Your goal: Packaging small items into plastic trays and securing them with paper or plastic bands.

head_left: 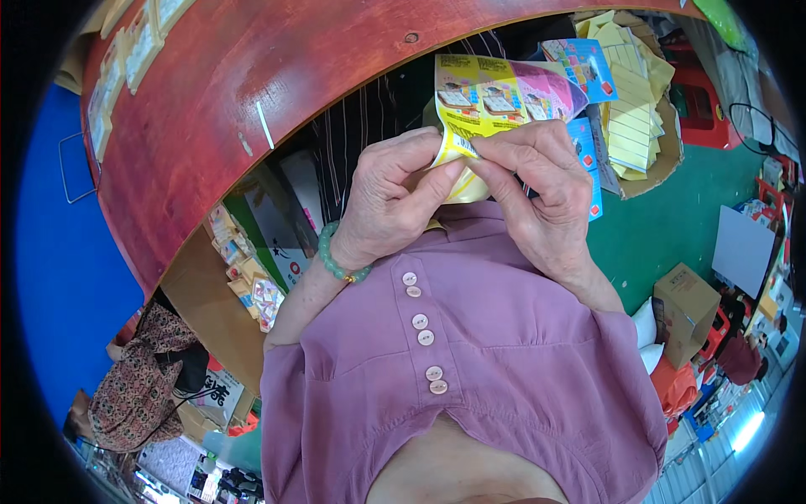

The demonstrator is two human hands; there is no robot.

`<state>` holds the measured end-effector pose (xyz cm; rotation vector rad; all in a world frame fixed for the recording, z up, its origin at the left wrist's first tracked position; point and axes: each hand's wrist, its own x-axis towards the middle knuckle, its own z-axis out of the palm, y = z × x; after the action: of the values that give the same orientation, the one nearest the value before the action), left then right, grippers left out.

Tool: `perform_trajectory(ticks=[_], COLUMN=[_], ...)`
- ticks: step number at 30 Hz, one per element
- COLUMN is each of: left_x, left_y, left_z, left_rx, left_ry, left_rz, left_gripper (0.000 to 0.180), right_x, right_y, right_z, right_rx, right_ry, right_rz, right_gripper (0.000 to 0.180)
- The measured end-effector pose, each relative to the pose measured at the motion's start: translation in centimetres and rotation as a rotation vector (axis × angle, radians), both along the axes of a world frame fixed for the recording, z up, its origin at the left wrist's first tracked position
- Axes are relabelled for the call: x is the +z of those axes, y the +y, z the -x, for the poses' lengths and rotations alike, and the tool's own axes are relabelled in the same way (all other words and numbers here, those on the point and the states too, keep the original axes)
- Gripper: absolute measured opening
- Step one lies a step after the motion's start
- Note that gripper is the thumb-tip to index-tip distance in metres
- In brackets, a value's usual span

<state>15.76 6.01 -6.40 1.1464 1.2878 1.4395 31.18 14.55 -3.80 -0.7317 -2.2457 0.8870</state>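
Observation:
A glossy yellow and pink sheet of printed stickers (495, 92) is held up in front of my chest, its lower edge bent and curling. My left hand (390, 186), with a green bead bracelet (334, 256) at the wrist, pinches the sheet's lower left corner between thumb and fingers. Thumb and forefinger of my right hand (541, 185) close on the same lower edge, close beside the left thumb. A small barcode patch shows between the fingertips. Whether a sticker is lifting from its backing there I cannot tell.
A curved red-brown table (210, 84) stands ahead, with small packed items (138, 55) at its far left. Blue printed cards (588, 71) lie behind the sheet. An open carton of yellow backing paper (634, 101) and a red stool (705, 109) are at right. A carton (201, 294) holds more packs.

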Motion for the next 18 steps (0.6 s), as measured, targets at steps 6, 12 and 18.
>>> perform_trajectory(ticks=[6, 12, 18], left_x=[-0.1, -0.2, -0.5], left_y=[-0.3, -0.3, -0.4], left_z=[0.7, 1.4, 1.2], left_rx=[-0.047, -0.078, -0.009], left_ry=[-0.09, -0.064, 0.018], left_rz=[-0.059, -0.081, -0.094], left_gripper=[0.017, 0.016, 0.013], right_x=[0.9, 1.5, 1.2], right_y=[0.3, 0.4, 0.6], right_z=[0.1, 0.4, 0.4], right_rx=[0.099, 0.144, 0.166], right_ry=[-0.048, -0.09, -0.108], right_rz=[0.064, 0.099, 0.169], right_gripper=[0.021, 0.017, 0.014])
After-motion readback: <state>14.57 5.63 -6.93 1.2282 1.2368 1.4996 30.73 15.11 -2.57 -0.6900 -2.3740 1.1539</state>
